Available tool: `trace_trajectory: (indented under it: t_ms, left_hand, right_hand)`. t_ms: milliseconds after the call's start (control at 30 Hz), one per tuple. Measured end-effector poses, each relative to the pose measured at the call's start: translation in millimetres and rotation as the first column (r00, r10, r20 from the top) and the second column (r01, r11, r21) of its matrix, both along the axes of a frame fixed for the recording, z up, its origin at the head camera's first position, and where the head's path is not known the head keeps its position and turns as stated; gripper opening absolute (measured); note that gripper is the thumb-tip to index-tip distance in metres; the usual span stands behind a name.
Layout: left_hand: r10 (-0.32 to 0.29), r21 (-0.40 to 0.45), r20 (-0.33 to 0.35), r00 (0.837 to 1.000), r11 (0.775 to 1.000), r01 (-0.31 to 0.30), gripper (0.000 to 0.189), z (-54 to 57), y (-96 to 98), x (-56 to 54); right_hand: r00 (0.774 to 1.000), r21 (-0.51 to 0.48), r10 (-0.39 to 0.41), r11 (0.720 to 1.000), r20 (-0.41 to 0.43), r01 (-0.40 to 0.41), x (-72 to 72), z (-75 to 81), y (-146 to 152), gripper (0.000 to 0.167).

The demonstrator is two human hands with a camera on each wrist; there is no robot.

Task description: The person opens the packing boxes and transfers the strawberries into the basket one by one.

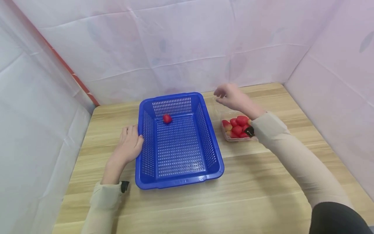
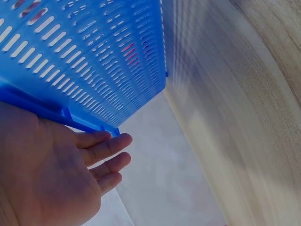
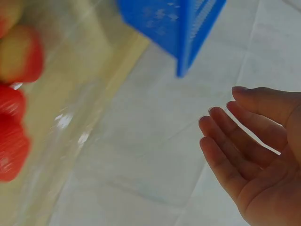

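Note:
My left hand (image 1: pixel 127 144) rests against the left rim of a blue plastic basket (image 1: pixel 179 184), thumb at the rim. In the left wrist view its fingers (image 2: pixel 109 147) extend loosely beside the rim, and the thumb is hidden. One red strawberry (image 1: pixel 167 119) lies inside the basket near its far left corner. Raised beyond the basket's right side, my right hand (image 1: pixel 232 97) has loosely bent fingers and holds nothing. Below its wrist sits a clear plastic box (image 1: pixel 233 139) full of strawberries (image 1: pixel 237 130), partly covered by the sleeve.
The wooden table (image 1: pixel 187 208) carries the basket and box. Pale patterned cloth (image 1: pixel 187 42) hangs along the back and both sides. A clear lid (image 1: pixel 217 105) extends from the box under the right hand. A dark rounded object (image 1: pixel 336 219) shows at the lower right.

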State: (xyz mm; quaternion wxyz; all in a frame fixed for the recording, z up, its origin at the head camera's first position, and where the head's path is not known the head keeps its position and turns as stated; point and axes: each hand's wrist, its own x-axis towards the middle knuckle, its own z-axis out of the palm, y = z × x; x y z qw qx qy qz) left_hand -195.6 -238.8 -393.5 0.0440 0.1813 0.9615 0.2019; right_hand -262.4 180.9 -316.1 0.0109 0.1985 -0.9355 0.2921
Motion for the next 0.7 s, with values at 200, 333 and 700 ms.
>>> trace_trajectory:
  t_ms: [200,333,700]
  left_hand:
    - [0.004,-0.004,0.004,1.000,1.000,-0.004,0.053,0.0,-0.6,0.1]
    - [0.007,-0.002,0.009,1.000,1.000,-0.007,0.052,0.1,-1.3,1.6]
    - [0.010,0.014,-0.001,1.000,1.000,-0.010,0.050,-1.0,-1.3,2.8]
  right_hand:
    - [0.998,0.058,-0.060,0.997,0.020,0.059,14.9,-16.9,31,0.021]
    - [0.993,0.094,-0.101,0.991,0.053,0.096,24.7,-28.7,49,0.023]
    - [0.976,0.176,-0.191,0.969,0.101,0.171,44.1,-66.4,78,0.036]
